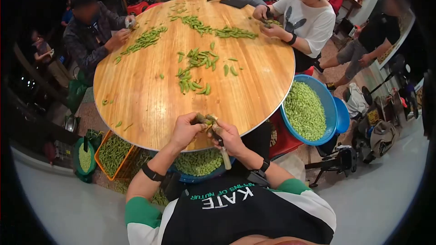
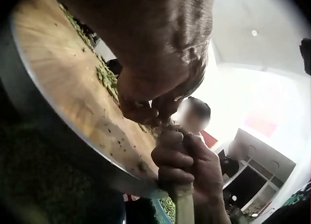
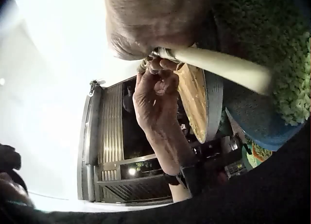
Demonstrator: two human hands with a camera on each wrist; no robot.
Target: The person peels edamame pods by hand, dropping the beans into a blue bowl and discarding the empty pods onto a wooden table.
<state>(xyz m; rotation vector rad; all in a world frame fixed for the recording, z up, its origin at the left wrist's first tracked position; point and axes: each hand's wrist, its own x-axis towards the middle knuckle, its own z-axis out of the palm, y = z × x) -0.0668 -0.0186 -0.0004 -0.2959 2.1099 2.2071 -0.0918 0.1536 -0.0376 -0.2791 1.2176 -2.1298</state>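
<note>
At the near edge of the round wooden table [image 1: 141,100], my two hands meet. My left hand [image 1: 184,131] pinches a green bean pod [image 1: 210,119], mostly covered by the fingertips. In my right hand [image 1: 230,139], curled fingers grip a tool with a pale round handle [image 1: 226,159]; its working end is hidden. The right wrist view shows this handle [image 3: 223,66] sticking out of the fist, with my left hand [image 3: 158,98] close beyond. Below the hands, a blue basin [image 1: 195,179] of shelled green beans [image 1: 200,161] sits partly under the tabletop.
Loose pods [image 1: 197,61] lie in several groups on the table. A large blue basin [image 1: 332,113] of shelled beans stands at right. An orange crate [image 1: 109,176] of pods is at lower left. Two people sit across, one left [image 1: 93,31], one right [image 1: 313,22].
</note>
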